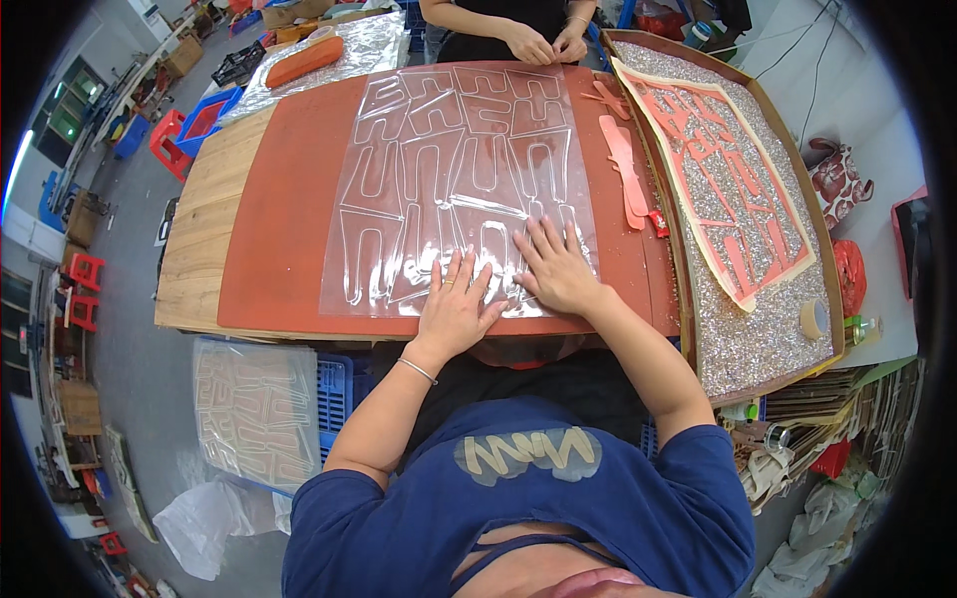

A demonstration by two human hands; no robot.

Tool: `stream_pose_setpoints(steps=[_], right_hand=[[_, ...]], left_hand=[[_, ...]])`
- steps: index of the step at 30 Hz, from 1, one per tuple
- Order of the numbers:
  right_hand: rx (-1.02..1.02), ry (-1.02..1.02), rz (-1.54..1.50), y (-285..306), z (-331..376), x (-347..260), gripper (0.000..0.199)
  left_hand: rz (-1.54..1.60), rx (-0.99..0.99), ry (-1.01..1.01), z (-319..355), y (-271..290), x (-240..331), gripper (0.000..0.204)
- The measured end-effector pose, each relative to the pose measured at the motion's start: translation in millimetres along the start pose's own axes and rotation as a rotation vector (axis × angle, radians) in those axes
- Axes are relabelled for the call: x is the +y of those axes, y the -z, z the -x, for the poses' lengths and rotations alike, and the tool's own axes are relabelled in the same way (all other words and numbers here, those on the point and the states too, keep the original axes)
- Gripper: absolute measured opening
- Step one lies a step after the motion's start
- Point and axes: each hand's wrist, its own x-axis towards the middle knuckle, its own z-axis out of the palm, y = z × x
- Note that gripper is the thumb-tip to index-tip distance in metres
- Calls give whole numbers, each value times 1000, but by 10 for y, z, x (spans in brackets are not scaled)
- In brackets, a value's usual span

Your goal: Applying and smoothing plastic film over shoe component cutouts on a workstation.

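While pressed flat, both hands on the clear film (454, 184): left hand (454, 309) palm down, fingers spread wide, holding nothing, at the film's near edge. Right hand (555, 269) just beside it, also flat and splayed, fingers pointing away from the body, gripping nothing. Thumbs nearly touching over the film's near right corner.

Film spread across the red mat (284, 214), cut shapes outlined on it, reaching from the mat's near edge almost to its far edge. Mat lying on the wooden worktop (204, 214), bare wood showing left of the mat.

Right of the mat, a long tray (758, 329) of glittery silver grit, with a pink cut sheet (723, 169) resting on the grit. Pink strips (623, 164) on the mat between film and tray. Tape roll (815, 319) at the tray's near end.

Beyond the mat's far edge, another person's hands (543, 45) together, touching the film's far edge. Orange roll (304, 60) on a foil sheet (364, 45) beyond the mat's far left corner. Red stool (169, 140) on the floor left of the worktop. Below the mat's near left corner, a second film (254, 414) draped over a blue crate (334, 389).
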Motion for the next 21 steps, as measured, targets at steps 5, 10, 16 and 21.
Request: stream_pose_setpoints(steps=[5, 10, 16, 21], right_hand=[[-40, 115, -89, 166, 305, -65, 67], [16, 141, -150, 265, 325, -69, 60], [187, 186, -250, 171, 428, -53, 35], [236, 204, -254, 149, 418, -58, 28]], left_hand=[[-10, 24, -21, -14, 25, 9, 57], [-6, 52, -18, -19, 25, 3, 55], [56, 79, -30, 23, -25, -54, 49], [63, 114, -43, 22, -19, -43, 47]])
